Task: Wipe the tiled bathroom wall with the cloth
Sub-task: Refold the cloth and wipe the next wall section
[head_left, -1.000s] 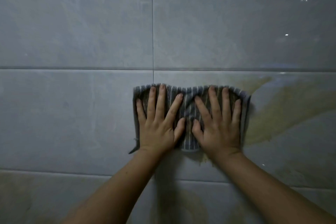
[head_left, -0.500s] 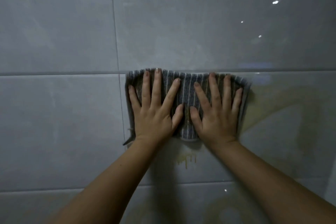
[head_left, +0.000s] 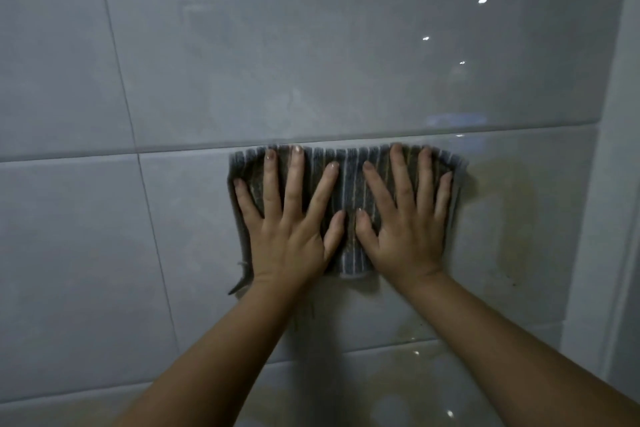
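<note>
A grey striped cloth [head_left: 349,180] lies flat against the glossy grey tiled wall [head_left: 311,55], its top edge just under a horizontal grout line. My left hand [head_left: 291,225] presses on the cloth's left half with straight, spread fingers. My right hand [head_left: 405,222] presses on the right half the same way, its thumb close to the left thumb. A faint yellowish smear [head_left: 512,218] shows on the tile to the right of the cloth and below it.
A pale vertical corner or frame edge [head_left: 616,184] runs down the right side. Grout lines cross the wall, one vertical at left [head_left: 152,236] and one horizontal low down [head_left: 381,348]. Light spots glint on the upper tile.
Both hands have slid the cloth up and to the right along the wall, to just below the horizontal grout line. The yellowish smear at right looks fainter. The right-hand corner has come into view.
</note>
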Demonstrator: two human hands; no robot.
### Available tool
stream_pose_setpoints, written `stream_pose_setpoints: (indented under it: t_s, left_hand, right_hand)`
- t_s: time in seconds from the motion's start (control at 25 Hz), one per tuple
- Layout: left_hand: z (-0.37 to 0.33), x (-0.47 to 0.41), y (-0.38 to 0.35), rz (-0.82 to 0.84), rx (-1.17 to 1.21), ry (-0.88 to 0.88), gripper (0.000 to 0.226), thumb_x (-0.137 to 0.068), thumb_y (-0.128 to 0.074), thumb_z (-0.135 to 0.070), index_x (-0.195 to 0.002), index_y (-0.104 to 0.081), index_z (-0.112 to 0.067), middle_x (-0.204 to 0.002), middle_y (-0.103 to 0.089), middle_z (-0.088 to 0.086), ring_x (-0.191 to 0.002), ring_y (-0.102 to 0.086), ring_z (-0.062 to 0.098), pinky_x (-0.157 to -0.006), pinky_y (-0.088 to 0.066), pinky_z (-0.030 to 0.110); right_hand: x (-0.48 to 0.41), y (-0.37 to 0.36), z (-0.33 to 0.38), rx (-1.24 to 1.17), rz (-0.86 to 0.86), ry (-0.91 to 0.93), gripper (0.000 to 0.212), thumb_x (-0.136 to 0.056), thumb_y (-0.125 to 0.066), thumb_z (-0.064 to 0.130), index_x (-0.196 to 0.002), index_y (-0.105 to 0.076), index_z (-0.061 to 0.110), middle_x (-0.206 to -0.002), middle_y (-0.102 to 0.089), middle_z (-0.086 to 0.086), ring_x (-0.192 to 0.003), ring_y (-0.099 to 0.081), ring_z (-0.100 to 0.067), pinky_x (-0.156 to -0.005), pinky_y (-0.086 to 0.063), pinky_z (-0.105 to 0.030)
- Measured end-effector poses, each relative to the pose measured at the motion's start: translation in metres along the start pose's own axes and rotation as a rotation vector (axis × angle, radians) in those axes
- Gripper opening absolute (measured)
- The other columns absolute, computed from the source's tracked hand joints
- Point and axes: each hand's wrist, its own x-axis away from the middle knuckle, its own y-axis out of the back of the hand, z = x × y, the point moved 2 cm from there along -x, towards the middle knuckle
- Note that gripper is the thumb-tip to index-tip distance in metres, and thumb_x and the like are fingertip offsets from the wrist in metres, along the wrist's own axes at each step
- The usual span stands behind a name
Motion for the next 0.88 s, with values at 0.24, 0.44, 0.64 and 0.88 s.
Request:
stream_pose_setpoints:
  t_s: [0.24,0.44,0.64,0.88]
  left_hand:
    - [-0.003,-0.011,0.002,-0.015,0.022,-0.046,0.058,-0.098,-0.041,-0.056,-0.151,-0.033,-0.034,-0.156,-0.02,0.01,-0.146,-0.018,0.042,-0.112,-0.007,0.071]
    - [-0.026,-0.045,-0.002,-0.037,0.067,-0.028,0.055,-0.099,-0.042,-0.053,-0.149,-0.04,-0.031,-0.157,-0.032,0.009,-0.146,-0.023,0.042,-0.113,-0.005,0.07]
    - [-0.046,0.008,-0.009,0.052,0.033,-0.184,0.064,-0.098,-0.042,-0.056,-0.154,-0.03,-0.028,-0.162,-0.022,0.008,-0.15,-0.014,0.037,-0.114,-0.008,0.07]
    - [-0.093,-0.058,-0.017,0.025,0.018,-0.07,0.064,-0.1,-0.033,-0.06,-0.156,-0.023,-0.031,-0.164,-0.017,0.006,-0.151,-0.01,0.037,-0.115,-0.004,0.068]
  right_hand:
    - [-0.008,0.007,-0.009,-0.11,0.04,0.071,0.06,-0.083,-0.052,0.042,-0.141,-0.045,0.031,-0.156,-0.032,-0.008,-0.146,-0.018,-0.037,-0.116,-0.01,-0.062]
    - [-0.031,0.01,-0.051,-0.003,-0.028,-0.03,0.052,-0.092,-0.046,0.039,-0.144,-0.045,0.031,-0.155,-0.029,-0.013,-0.147,-0.015,-0.037,-0.119,-0.007,-0.056]
    - [0.032,0.008,-0.063,0.085,0.068,-0.03,0.056,-0.094,-0.039,0.042,-0.148,-0.029,0.032,-0.159,-0.021,-0.012,-0.148,-0.009,-0.037,-0.118,-0.005,-0.057]
    - [-0.029,0.019,-0.127,0.074,0.039,0.046,0.057,-0.094,-0.04,0.043,-0.149,-0.034,0.03,-0.16,-0.02,-0.012,-0.149,-0.011,-0.034,-0.118,-0.008,-0.058]
